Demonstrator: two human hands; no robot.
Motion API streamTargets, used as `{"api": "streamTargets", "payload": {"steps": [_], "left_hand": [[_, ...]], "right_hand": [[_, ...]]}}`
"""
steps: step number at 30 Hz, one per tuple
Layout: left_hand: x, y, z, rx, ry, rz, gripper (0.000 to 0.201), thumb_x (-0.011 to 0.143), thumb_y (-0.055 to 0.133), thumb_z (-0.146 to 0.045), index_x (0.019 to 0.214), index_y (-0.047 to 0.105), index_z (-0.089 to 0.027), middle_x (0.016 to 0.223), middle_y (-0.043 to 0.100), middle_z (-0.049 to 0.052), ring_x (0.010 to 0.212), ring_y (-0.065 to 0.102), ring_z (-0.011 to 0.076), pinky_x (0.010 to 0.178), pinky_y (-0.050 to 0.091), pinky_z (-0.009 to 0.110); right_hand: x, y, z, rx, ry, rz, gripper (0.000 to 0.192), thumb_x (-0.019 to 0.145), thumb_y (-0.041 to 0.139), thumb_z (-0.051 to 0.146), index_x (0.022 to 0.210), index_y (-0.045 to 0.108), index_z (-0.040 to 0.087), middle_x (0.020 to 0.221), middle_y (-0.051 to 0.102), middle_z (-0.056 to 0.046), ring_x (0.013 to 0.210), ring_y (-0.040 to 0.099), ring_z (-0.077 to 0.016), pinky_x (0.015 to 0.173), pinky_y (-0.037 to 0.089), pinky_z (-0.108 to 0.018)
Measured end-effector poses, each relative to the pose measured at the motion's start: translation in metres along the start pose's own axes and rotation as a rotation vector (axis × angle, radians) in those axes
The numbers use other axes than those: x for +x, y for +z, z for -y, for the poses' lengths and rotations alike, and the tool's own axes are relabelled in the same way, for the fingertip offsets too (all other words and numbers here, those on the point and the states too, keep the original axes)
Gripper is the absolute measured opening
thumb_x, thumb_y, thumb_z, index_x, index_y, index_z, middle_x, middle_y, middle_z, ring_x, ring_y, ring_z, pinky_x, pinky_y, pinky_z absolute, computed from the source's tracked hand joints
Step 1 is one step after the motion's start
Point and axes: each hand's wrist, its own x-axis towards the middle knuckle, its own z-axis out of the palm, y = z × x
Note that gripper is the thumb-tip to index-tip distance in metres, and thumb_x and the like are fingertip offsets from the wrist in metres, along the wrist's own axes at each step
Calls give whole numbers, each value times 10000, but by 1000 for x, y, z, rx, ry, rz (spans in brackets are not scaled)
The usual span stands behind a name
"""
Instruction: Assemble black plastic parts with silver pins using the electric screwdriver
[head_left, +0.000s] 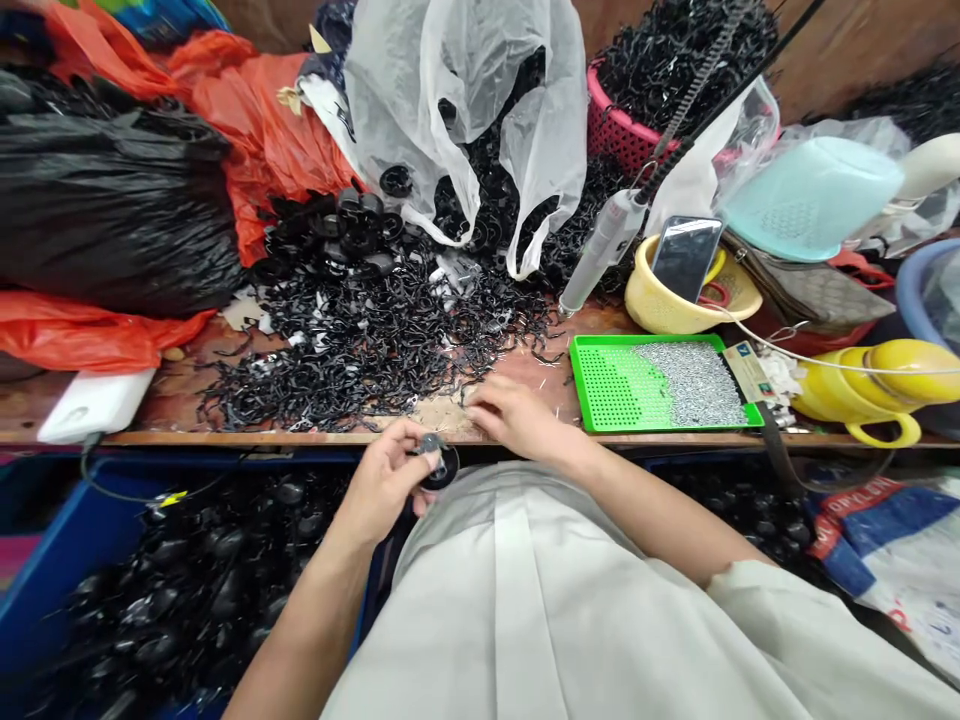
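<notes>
Hands among black plastic parts at the wooden surface [187, 385]

The left hand [386, 480] pinches a round black disc [439, 462] with a small metal piece just below the surface's front edge; the right hand [517, 415], fingers curled, touches the edge of a tangled pile of thin curved black clips [375, 345], possibly gripping one, beside a perforated green tray [611, 390].

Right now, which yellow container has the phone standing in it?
The yellow bowl behind the green tray; the yellow pitcher lies on its side, holding no phone.

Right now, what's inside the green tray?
The green tray holds a heap of tiny silvery bits over its right part. Its left part shows bare holes. The tray floor under the heap is hidden.
</notes>
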Motion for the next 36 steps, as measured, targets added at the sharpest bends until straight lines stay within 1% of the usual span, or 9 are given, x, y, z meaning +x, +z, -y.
{"api": "streamTargets", "payload": {"steps": [5, 7, 12, 14, 19, 24, 28, 32, 36], "left_hand": [[10, -1, -10, -102, 68, -128, 349, 730, 719, -319, 981, 518, -182, 774, 642, -23, 460, 625, 116, 375, 490, 204], [12, 3, -12, -116, 62, -125, 370, 722, 728, -311, 996, 516, -182, 804, 653, -14, 489, 643, 125, 392, 508, 209], [21, 23, -11, -138, 49, -88, 375, 730, 719, -311, 1008, 498, -191, 878, 631, -13, 495, 644, 117, 383, 515, 214], [26, 31, -11, -138, 76, -91, 367, 727, 718, -305, 1003, 503, -193, 910, 614, -19, 488, 620, 89, 391, 529, 219], [33, 38, -8, -117, 171, -80, 303, 725, 724, -269, 952, 541, -189, 911, 589, -17, 649, 606, 99, 437, 563, 218], [26, 30, -6, -127, 169, -43, 274, 752, 708, -258, 973, 564, -187, 941, 599, 5, 760, 601, 132, 522, 605, 273], [21, 29, -7, -74, 199, -87, 279, 741, 715, -263, 973, 582, -181, 959, 592, 14, 728, 589, 125, 483, 589, 259], [18, 30, -6, -104, 197, -58, 288, 733, 720, -255, 973, 578, -183, 941, 584, 7, 731, 601, 126, 513, 595, 269], [15, 32, -2, -91, 225, -73, 293, 720, 736, -258, 941, 560, -183, 860, 597, -9, 622, 575, 94, 457, 541, 215]], "right_hand": [[35, 9, 0, -389, 83, 204, 164, 932, 479, 206, 987, 627, 162, 999, 617, -101, 891, 606, -204, 736, 457, -291], [37, 3, 4, -423, 136, 183, 177, 944, 452, 215, 1009, 603, 151, 1003, 620, -117, 896, 611, -222, 730, 457, -308], [23, -17, 14, -68, 214, -171, 215, 950, 475, 364, 854, 537, 182, 798, 599, -28, 724, 573, -151, 673, 437, -269], [12, -15, 19, 163, 229, -217, 188, 925, 511, 361, 842, 519, 192, 714, 558, 16, 631, 537, -117, 599, 427, -237], [-17, 4, 24, 369, 208, -187, 250, 895, 508, 222, 1137, 563, 195, 768, 564, 9, 603, 504, -102, 563, 437, -225], [-26, 7, 21, 380, 131, -156, 292, 886, 544, 198, 1170, 610, 208, 902, 623, -37, 671, 561, -109, 635, 492, -251], [-24, 9, 20, 551, 197, -180, 314, 928, 502, 240, 1233, 573, 218, 883, 610, -34, 575, 568, -88, 546, 495, -236], [-28, 12, 27, 374, 57, -188, 364, 868, 571, 176, 1229, 605, 211, 998, 652, -74, 697, 578, -123, 645, 510, -276], [-34, 4, 29, 411, 42, -49, 446, 888, 569, 237, 1331, 536, 205, 987, 668, -68, 659, 563, -110, 621, 497, -260]]}}
